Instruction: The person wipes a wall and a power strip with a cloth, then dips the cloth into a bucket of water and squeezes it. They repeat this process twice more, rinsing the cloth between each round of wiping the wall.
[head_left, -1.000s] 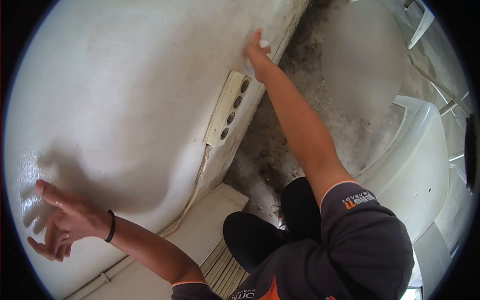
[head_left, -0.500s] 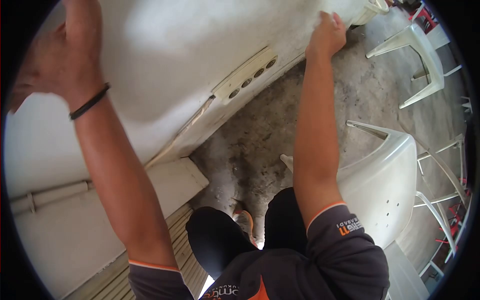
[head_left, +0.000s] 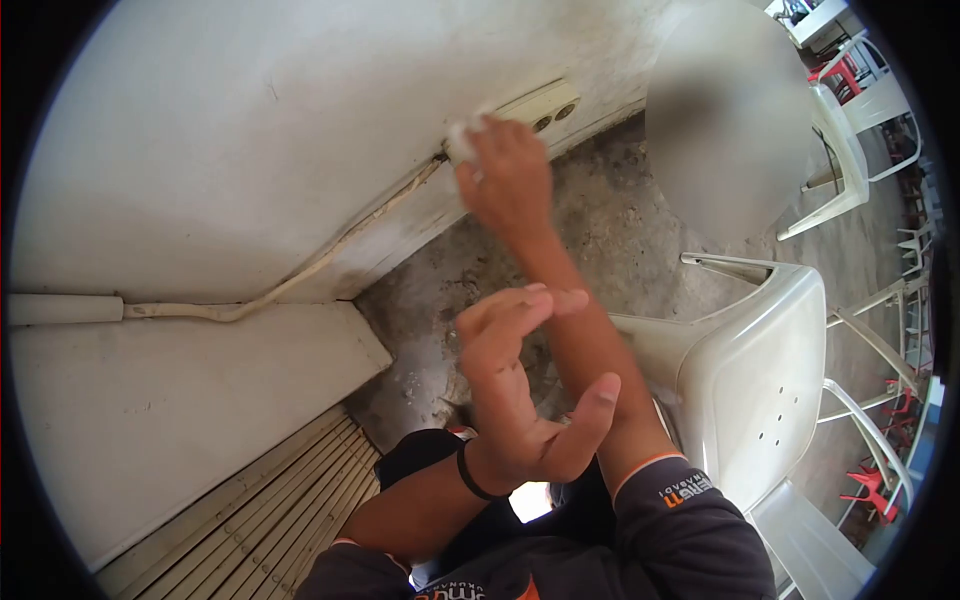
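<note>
Two hands are up, and only one is working. Far left of my fingers runs the wall [head_left: 250, 130], with a cable [head_left: 300, 275] trailing along its foot toward the strip [head_left: 548, 100].

My left hand [head_left: 510, 390] hangs in mid-air below my right forearm. Its fingers are spread and loosely bent, thumb out, holding nothing and touching nothing. A band [head_left: 468, 478] sits on its wrist.

Above it, my right hand [head_left: 505, 185] is closed round a white wad [head_left: 462, 135] and presses it on the left end of the strip, where the cable enters. Two sockets show just right of my knuckles, uncovered.

I judge this to be the wiping step, at the strip's left end. The next move, as I see it, calls for a light stroke rightward along the strip's face, with the wad kept flat, out of the socket holes, and not tugging the cable. Whether the wad is damp I cannot tell.

Right of my forearm stands a chair [head_left: 760, 370], close by, so my elbow has little room that way.
</note>
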